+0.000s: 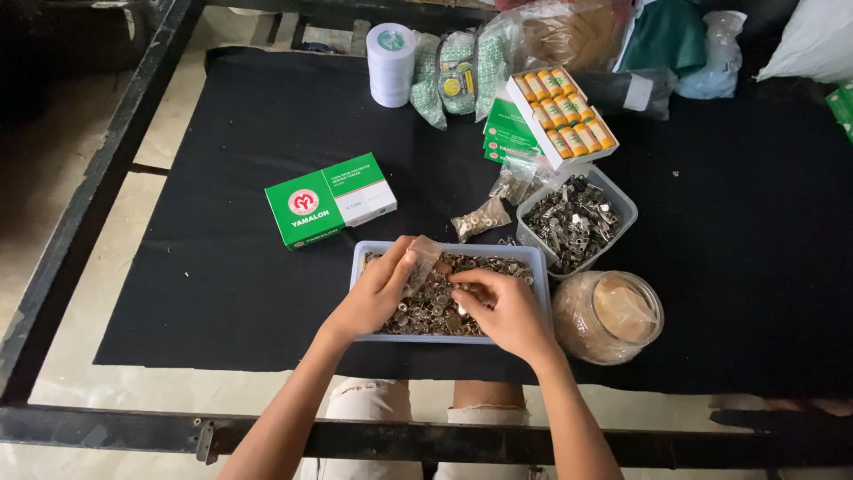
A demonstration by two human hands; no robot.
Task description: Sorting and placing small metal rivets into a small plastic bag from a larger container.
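Observation:
A shallow pale-blue tray (pixel 538 267) full of small metal rings and fasteners sits on the black cloth in front of me. My left hand (pixel 378 293) holds a small clear plastic bag (pixel 425 260) upright over the tray's left side. My right hand (pixel 506 307) is over the tray's middle, its fingertips pinched on small metal pieces beside the bag's mouth.
Right of the tray stand a clear tub of metal clips (pixel 577 218) and a clear jar (pixel 609 316). A filled small bag (pixel 480 218), a green-and-white box (pixel 330 200), a box of orange thread spools (pixel 562 114), a white tape roll (pixel 391 62) and bagged goods lie behind. A black metal frame (pixel 98 169) borders the table.

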